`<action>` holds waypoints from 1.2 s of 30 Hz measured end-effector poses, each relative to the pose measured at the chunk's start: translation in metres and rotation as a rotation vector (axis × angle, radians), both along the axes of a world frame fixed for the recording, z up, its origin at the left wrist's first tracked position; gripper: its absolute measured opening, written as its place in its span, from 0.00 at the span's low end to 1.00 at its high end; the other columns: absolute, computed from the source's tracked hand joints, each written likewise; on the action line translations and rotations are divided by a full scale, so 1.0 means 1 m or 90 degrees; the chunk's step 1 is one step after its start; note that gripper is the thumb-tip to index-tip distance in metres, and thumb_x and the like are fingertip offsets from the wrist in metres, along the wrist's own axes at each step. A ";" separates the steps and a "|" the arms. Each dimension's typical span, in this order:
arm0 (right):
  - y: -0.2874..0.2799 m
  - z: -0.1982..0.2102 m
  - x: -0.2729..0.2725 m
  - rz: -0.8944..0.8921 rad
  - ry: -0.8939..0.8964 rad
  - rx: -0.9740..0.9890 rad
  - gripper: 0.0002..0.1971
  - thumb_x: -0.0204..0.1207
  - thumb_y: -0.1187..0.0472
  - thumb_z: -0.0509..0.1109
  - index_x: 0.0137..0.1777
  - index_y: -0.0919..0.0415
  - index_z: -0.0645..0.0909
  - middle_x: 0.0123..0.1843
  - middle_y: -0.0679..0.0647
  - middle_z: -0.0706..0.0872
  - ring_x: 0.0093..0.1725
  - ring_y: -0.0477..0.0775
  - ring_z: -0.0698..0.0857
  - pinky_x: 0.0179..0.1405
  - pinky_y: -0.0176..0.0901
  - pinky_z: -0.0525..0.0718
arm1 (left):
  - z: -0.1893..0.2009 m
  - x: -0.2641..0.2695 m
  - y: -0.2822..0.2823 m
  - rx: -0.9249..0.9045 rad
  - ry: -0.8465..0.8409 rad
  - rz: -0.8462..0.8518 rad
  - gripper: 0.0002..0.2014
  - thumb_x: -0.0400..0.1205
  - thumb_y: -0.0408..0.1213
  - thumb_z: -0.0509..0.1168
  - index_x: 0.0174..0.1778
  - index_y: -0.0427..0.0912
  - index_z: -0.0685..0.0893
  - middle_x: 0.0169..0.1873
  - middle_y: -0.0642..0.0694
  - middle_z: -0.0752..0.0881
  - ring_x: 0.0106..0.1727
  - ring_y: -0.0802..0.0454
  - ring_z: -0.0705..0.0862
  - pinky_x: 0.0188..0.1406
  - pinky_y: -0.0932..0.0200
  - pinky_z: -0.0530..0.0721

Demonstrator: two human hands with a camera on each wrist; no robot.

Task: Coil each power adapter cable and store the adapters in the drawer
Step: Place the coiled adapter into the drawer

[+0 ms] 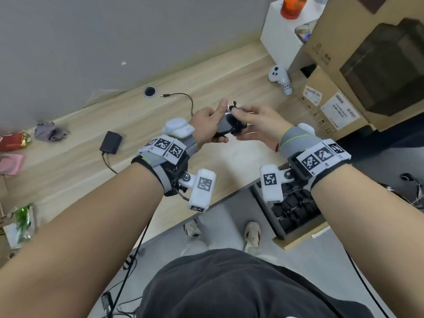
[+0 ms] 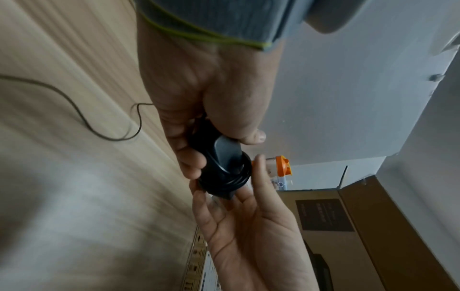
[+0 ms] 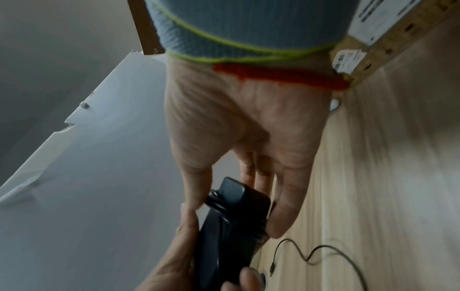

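Observation:
I hold a black power adapter over the wooden desk, with its cable wound round one end. My left hand grips the body, thumb raised on top. My right hand pinches the coiled end between thumb and fingers. In the right wrist view the adapter lies between the right hand and the left hand. A second black adapter lies on the desk to the left. A loose thin cable with a plug lies behind my hands. The open drawer under my right wrist holds several black adapters.
Cardboard boxes crowd the desk's right end, with a white game controller beside them. Snack wrappers and a crumpled cloth lie at the left. A round cable hole sits near the wall. Cables hang below the desk edge.

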State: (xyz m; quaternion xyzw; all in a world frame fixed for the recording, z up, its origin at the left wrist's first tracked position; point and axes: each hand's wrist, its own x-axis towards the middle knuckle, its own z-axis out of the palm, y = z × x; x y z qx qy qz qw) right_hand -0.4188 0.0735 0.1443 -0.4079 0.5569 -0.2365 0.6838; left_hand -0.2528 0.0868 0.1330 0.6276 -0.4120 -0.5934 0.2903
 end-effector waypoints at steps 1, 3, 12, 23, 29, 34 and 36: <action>0.004 -0.004 -0.016 0.010 -0.003 0.003 0.21 0.79 0.55 0.74 0.67 0.65 0.79 0.55 0.61 0.85 0.43 0.61 0.88 0.48 0.49 0.90 | -0.003 -0.016 0.005 0.015 0.019 0.012 0.37 0.84 0.65 0.57 0.61 0.27 0.82 0.49 0.31 0.90 0.30 0.44 0.89 0.34 0.55 0.90; 0.010 -0.017 -0.052 0.017 0.011 0.011 0.15 0.77 0.63 0.75 0.63 0.66 0.81 0.56 0.62 0.86 0.46 0.61 0.88 0.53 0.53 0.90 | -0.010 -0.052 0.016 0.047 0.042 0.035 0.35 0.84 0.63 0.58 0.62 0.28 0.80 0.51 0.31 0.89 0.34 0.40 0.90 0.41 0.50 0.92; 0.037 -0.097 -0.189 0.031 0.238 0.068 0.06 0.72 0.67 0.73 0.47 0.56 0.83 0.53 0.56 0.87 0.56 0.58 0.88 0.52 0.54 0.90 | -0.085 -0.176 0.063 0.196 -0.062 -0.016 0.25 0.85 0.54 0.64 0.64 0.34 0.81 0.52 0.39 0.88 0.42 0.46 0.89 0.49 0.47 0.92; 0.046 -0.233 -0.261 0.029 0.383 0.165 0.32 0.73 0.65 0.73 0.78 0.65 0.70 0.69 0.59 0.79 0.63 0.61 0.83 0.56 0.55 0.89 | -0.237 -0.234 0.090 0.370 -0.170 -0.125 0.11 0.85 0.43 0.66 0.46 0.37 0.81 0.36 0.45 0.84 0.29 0.54 0.83 0.33 0.61 0.88; 0.037 -0.306 -0.263 0.044 0.435 0.174 0.35 0.71 0.59 0.73 0.80 0.60 0.69 0.67 0.58 0.81 0.57 0.58 0.87 0.48 0.45 0.90 | -0.317 -0.235 0.097 0.338 -0.322 -0.210 0.17 0.81 0.46 0.69 0.31 0.49 0.70 0.33 0.49 0.79 0.29 0.55 0.76 0.31 0.62 0.80; 0.022 -0.364 -0.262 0.054 0.476 0.108 0.37 0.56 0.46 0.72 0.69 0.56 0.81 0.59 0.56 0.88 0.56 0.61 0.88 0.58 0.56 0.88 | -0.371 -0.227 0.103 0.318 -0.411 -0.208 0.25 0.78 0.51 0.72 0.66 0.38 0.80 0.53 0.42 0.84 0.33 0.55 0.70 0.24 0.64 0.62; 0.015 -0.370 -0.254 0.064 0.494 0.084 0.26 0.64 0.51 0.72 0.63 0.58 0.84 0.56 0.57 0.89 0.55 0.61 0.87 0.59 0.55 0.87 | -0.388 -0.225 0.101 0.292 -0.415 -0.177 0.36 0.77 0.51 0.73 0.77 0.35 0.71 0.66 0.38 0.82 0.37 0.56 0.69 0.25 0.64 0.60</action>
